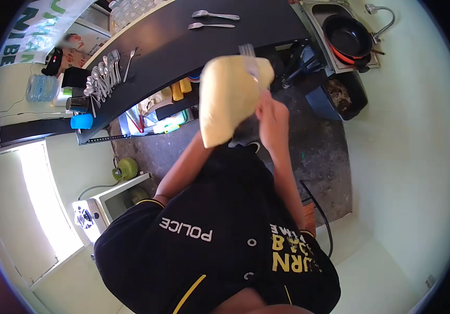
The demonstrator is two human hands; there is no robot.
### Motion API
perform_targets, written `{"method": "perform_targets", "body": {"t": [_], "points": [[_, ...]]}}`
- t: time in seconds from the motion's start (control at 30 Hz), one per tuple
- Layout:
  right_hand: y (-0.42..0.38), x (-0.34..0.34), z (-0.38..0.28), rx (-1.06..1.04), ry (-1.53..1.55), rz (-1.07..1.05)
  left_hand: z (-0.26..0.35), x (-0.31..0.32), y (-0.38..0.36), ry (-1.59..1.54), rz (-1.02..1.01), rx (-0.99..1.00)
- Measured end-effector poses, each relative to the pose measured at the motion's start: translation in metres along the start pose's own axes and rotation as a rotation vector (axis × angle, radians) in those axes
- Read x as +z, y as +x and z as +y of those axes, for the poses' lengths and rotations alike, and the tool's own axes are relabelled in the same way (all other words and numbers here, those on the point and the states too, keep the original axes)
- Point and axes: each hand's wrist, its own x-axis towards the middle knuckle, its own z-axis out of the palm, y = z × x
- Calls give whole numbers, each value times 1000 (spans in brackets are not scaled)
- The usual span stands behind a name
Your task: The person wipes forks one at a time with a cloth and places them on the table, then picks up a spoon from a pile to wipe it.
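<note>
A pale yellow cloth (227, 99) hangs in front of my body, blurred by motion. My left hand is behind it, with only the forearm showing below, and the cloth is held up on that side. My right hand (272, 118) is closed round the handle end of a fork (251, 65), whose tines point away from me across the cloth's upper right part. Beyond, on the black table, lie two forks, one (215, 15) farther and one (211, 25) nearer.
Several spoons and forks (104, 76) lie in a pile at the table's (162, 36) left, beside a single fork (129, 64). A blue cup (81, 121) is at the left edge. At right are a sink with black pans (347, 36) and a dark bin (340, 97).
</note>
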Motion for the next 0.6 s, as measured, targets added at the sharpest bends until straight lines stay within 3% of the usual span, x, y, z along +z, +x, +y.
{"method": "perform_targets", "body": {"t": [0.1,0.27,0.3,0.33,0.4,0.5,0.53,0.6], "points": [[23,23,-21,-33,-275,-29,-15,5,-9,-136,301,-202],[31,46,-19,-109,-389,-126,-19,-50,21,-336,186,-190],[33,49,-11,-71,-253,-65,-18,-60,27,-342,178,-211],[35,55,0,-35,-117,-9,5,-46,33,-209,303,-234],[49,57,14,12,38,62,-1,-62,47,188,222,-71],[72,78,12,-56,532,186,24,-69,58,391,-22,-108],[78,78,-2,62,796,35,34,-63,62,404,-77,-117],[100,75,-20,117,850,-175,37,-57,67,293,-86,-167]]}}
